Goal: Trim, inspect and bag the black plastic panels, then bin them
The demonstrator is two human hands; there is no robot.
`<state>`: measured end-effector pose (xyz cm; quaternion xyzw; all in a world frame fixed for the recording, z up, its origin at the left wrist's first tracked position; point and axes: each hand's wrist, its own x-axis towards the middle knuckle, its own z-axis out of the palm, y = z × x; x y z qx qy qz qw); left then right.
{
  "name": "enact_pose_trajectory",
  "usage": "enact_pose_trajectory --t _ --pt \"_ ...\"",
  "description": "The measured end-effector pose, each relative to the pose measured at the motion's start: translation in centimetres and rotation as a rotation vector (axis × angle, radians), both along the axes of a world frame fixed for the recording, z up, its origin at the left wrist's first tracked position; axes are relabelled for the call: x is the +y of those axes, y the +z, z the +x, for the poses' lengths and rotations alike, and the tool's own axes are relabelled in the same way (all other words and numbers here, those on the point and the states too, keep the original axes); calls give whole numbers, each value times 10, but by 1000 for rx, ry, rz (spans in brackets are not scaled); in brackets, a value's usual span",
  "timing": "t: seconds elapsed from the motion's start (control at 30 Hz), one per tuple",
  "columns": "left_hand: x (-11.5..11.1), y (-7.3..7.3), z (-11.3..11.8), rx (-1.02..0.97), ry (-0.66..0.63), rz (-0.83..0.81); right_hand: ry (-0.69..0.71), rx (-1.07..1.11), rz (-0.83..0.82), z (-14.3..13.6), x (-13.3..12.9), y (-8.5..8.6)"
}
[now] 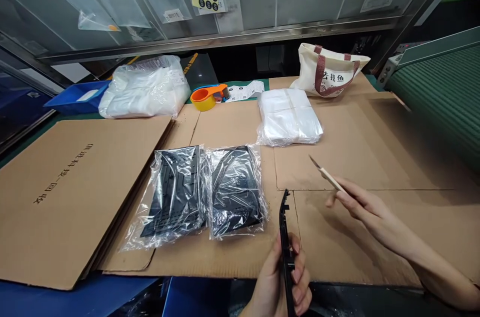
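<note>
The left hand [267,282] grips a long, narrow black part [284,234], its fingers curled around the lower portion and the notched end pointing up. The right hand [362,204] pinches the pale handle of a small knife [332,178] between thumb and fingers. The blade points up and to the left, and it does not touch the part. The work in hand seems to be handling this one part with the blade ready; whether any edge is being trimmed, I cannot tell. Bringing the two together would call for a firm left grip, a shallow blade angle, and fingertips out of the blade's path. Two bagged black pieces [173,192] [237,187] lie side by side on the cardboard sheet [348,157], left of the part.
</note>
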<state>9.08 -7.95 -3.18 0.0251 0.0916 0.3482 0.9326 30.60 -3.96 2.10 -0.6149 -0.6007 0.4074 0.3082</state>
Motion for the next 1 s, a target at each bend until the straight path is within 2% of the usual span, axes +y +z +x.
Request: enact_pose_trajectory --t 0.17,0.3,0.43,0.8,1.0 --pt "-8 -1 -4 59 10 -38 165 -128 69 0 -12 34" --pt "-14 -2 -5 45 2 -54 345 -189 162 -1 -19 45" --pt "-16 0 -5 49 8 -77 437 -253 224 -3 -17 49" --pt "-20 4 -7 70 -3 -104 449 -489 378 0 -31 58" --pt "-21 4 -8 96 -18 -78 434 -551 368 5 -40 55"
